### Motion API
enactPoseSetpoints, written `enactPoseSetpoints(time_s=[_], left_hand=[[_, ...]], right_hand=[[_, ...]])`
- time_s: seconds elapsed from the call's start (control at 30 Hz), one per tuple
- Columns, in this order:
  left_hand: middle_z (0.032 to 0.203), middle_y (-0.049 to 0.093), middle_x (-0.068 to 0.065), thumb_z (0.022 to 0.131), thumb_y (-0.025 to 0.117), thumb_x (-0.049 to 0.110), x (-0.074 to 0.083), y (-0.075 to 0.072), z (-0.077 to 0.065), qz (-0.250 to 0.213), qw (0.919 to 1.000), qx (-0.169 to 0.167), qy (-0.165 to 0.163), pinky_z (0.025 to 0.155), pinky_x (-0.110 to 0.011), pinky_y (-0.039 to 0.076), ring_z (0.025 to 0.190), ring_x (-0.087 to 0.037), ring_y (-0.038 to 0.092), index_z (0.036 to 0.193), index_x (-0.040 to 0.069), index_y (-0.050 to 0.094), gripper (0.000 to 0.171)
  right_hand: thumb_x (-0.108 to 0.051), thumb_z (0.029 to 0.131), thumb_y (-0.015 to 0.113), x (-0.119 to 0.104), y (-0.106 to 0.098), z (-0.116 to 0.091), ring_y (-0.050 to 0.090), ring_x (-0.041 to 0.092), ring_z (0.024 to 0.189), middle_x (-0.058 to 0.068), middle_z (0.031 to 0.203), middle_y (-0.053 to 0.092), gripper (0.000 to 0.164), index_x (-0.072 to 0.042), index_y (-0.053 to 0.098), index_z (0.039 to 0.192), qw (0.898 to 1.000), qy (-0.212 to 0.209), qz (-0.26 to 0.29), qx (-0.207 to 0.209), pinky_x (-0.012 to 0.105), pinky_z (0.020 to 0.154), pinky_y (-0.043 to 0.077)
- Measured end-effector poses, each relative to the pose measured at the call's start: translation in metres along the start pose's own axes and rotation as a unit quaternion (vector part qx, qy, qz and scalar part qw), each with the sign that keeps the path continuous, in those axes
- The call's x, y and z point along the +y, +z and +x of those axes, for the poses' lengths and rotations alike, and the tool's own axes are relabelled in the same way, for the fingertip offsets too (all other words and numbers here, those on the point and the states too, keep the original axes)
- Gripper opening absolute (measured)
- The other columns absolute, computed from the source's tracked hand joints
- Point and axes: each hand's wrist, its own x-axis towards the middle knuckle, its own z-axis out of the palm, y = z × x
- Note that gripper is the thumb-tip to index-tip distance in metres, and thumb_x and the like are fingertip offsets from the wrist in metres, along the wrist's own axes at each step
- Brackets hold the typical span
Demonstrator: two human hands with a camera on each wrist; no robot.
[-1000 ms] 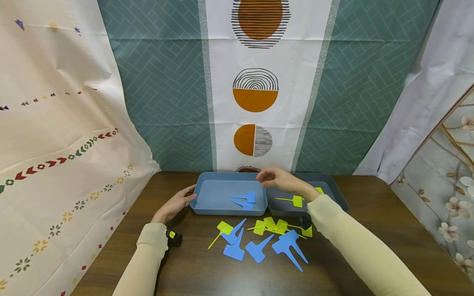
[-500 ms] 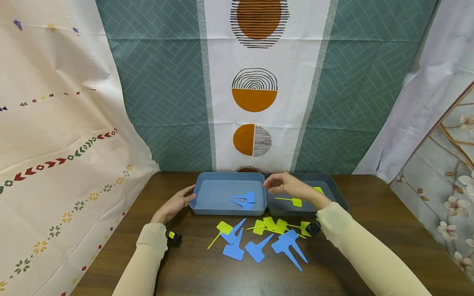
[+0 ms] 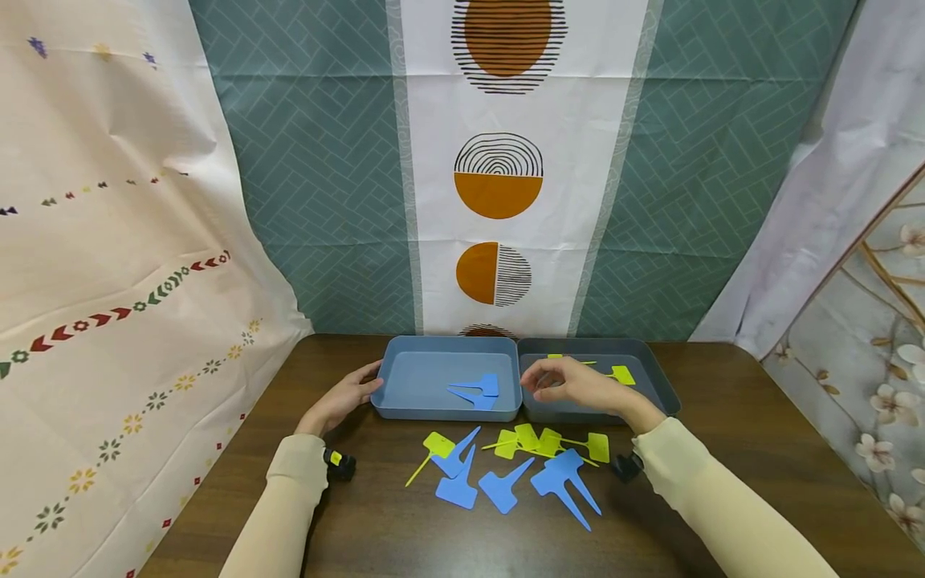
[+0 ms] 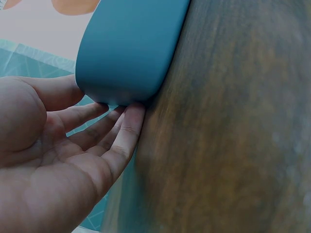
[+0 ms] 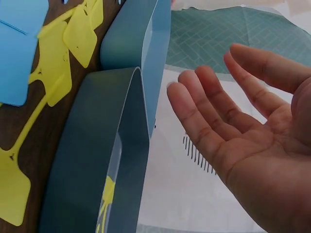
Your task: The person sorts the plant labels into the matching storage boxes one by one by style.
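My left hand (image 3: 348, 397) touches the left end of the blue tray (image 3: 415, 377). In the left wrist view its fingertips (image 4: 134, 112) lie against the tray's outer wall, fingers mostly straight. Two blue T-shaped plant labels (image 3: 488, 385) lie inside that tray. My right hand (image 3: 578, 387) hovers over the dark grey tray (image 3: 571, 416), palm bare and fingers loosely bent in the right wrist view. Yellow plant labels (image 3: 623, 375) lie in the grey tray, partly hidden by this hand.
In front of the trays on the brown wooden table (image 3: 390, 530) lie several loose blue plant labels (image 3: 457, 491) and a cluster of yellow plant labels (image 3: 527, 437). One yellow label (image 3: 438, 444) overlaps a blue one at the left. A patterned cloth (image 3: 347, 201) hangs behind the table.
My right hand has moved right and nearer, from between the trays to over the grey one, uncovering yellow labels at its back. My left hand stays at the blue tray.
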Motion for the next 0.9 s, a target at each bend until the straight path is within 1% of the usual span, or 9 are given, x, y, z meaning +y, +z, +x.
enactPoseSetpoints(time_s=[0.1, 0.17, 0.23, 0.37, 0.43, 0.57, 0.67, 0.8, 0.9], left_hand=[[0.168, 0.014, -0.032, 0.114, 0.038, 0.012, 0.0, 0.0, -0.001, 0.005, 1.0, 0.0, -0.001, 0.121, -0.062, 0.026, 0.152, -0.049, 0.025, 0.165, -0.005, 0.011, 0.06], [0.168, 0.015, -0.031, 0.114, 0.039, 0.013, 0.0, 0.0, -0.002, 0.008, 1.0, 0.001, -0.003, 0.121, -0.062, 0.027, 0.152, -0.048, 0.026, 0.165, -0.004, 0.011, 0.06], [0.168, 0.015, -0.031, 0.114, 0.039, 0.013, 0.0, 0.001, -0.002, 0.011, 0.9999, -0.002, -0.003, 0.121, -0.061, 0.028, 0.151, -0.048, 0.027, 0.165, -0.004, 0.011, 0.06], [0.167, 0.016, -0.032, 0.114, 0.038, 0.013, 0.0, 0.0, -0.002, 0.009, 1.0, 0.0, -0.003, 0.12, -0.061, 0.029, 0.151, -0.048, 0.028, 0.165, -0.005, 0.01, 0.06], [0.168, 0.016, -0.031, 0.114, 0.038, 0.012, 0.0, 0.0, -0.002, 0.005, 1.0, 0.002, -0.007, 0.121, -0.061, 0.028, 0.151, -0.047, 0.028, 0.165, -0.004, 0.01, 0.06], [0.168, 0.014, -0.03, 0.114, 0.038, 0.012, 0.0, 0.0, -0.001, 0.003, 0.9999, 0.003, -0.011, 0.121, -0.061, 0.027, 0.152, -0.047, 0.027, 0.165, -0.003, 0.011, 0.06], [0.169, 0.014, -0.029, 0.114, 0.038, 0.013, 0.0, 0.0, -0.001, 0.005, 0.9999, 0.002, -0.01, 0.121, -0.061, 0.027, 0.152, -0.047, 0.027, 0.165, -0.003, 0.011, 0.06], [0.168, 0.015, -0.03, 0.115, 0.038, 0.013, -0.001, 0.0, 0.001, 0.007, 0.9999, 0.003, -0.009, 0.121, -0.06, 0.028, 0.151, -0.047, 0.028, 0.165, -0.003, 0.011, 0.06], [0.168, 0.016, -0.03, 0.115, 0.038, 0.013, -0.001, -0.001, 0.001, 0.006, 0.9999, 0.003, -0.008, 0.121, -0.06, 0.028, 0.151, -0.047, 0.029, 0.165, -0.004, 0.011, 0.06]], right_hand=[[-0.009, 0.103, 0.066, 0.001, 0.002, -0.006, 0.062, 0.035, 0.11, 0.025, 0.127, 0.061, 0.03, 0.004, 0.063, 0.13, 1.0, 0.001, 0.02, -0.022, 0.032, 0.092, 0.055], [-0.011, 0.102, 0.067, 0.001, 0.005, -0.01, 0.063, 0.038, 0.109, 0.026, 0.128, 0.06, 0.031, 0.002, 0.064, 0.13, 0.999, 0.001, 0.031, -0.041, 0.033, 0.092, 0.056], [-0.011, 0.102, 0.067, 0.002, 0.007, -0.014, 0.062, 0.039, 0.109, 0.029, 0.128, 0.059, 0.031, 0.001, 0.064, 0.13, 0.997, -0.001, 0.044, -0.062, 0.037, 0.091, 0.057], [-0.008, 0.102, 0.066, 0.005, 0.012, -0.019, 0.062, 0.037, 0.109, 0.031, 0.126, 0.059, 0.03, -0.001, 0.064, 0.131, 0.995, 0.002, 0.052, -0.089, 0.042, 0.09, 0.058], [-0.005, 0.101, 0.066, 0.008, 0.015, -0.021, 0.062, 0.037, 0.109, 0.031, 0.126, 0.059, 0.031, 0.001, 0.063, 0.132, 0.994, 0.006, 0.055, -0.096, 0.042, 0.089, 0.059], [-0.001, 0.099, 0.065, 0.013, 0.02, -0.027, 0.062, 0.036, 0.104, 0.03, 0.124, 0.06, 0.034, 0.005, 0.062, 0.132, 0.993, 0.009, 0.045, -0.105, 0.045, 0.085, 0.059], [-0.001, 0.096, 0.065, 0.016, 0.024, -0.032, 0.062, 0.033, 0.102, 0.027, 0.123, 0.061, 0.036, 0.005, 0.062, 0.132, 0.994, 0.005, 0.025, -0.11, 0.04, 0.083, 0.058], [-0.003, 0.095, 0.069, 0.019, 0.029, -0.036, 0.062, 0.033, 0.102, 0.021, 0.12, 0.065, 0.035, 0.002, 0.064, 0.129, 0.994, -0.002, 0.002, -0.11, 0.031, 0.082, 0.057], [-0.002, 0.094, 0.072, 0.021, 0.034, -0.038, 0.062, 0.035, 0.102, 0.02, 0.117, 0.067, 0.034, 0.0, 0.066, 0.128, 0.994, -0.003, -0.007, -0.109, 0.03, 0.082, 0.056]])
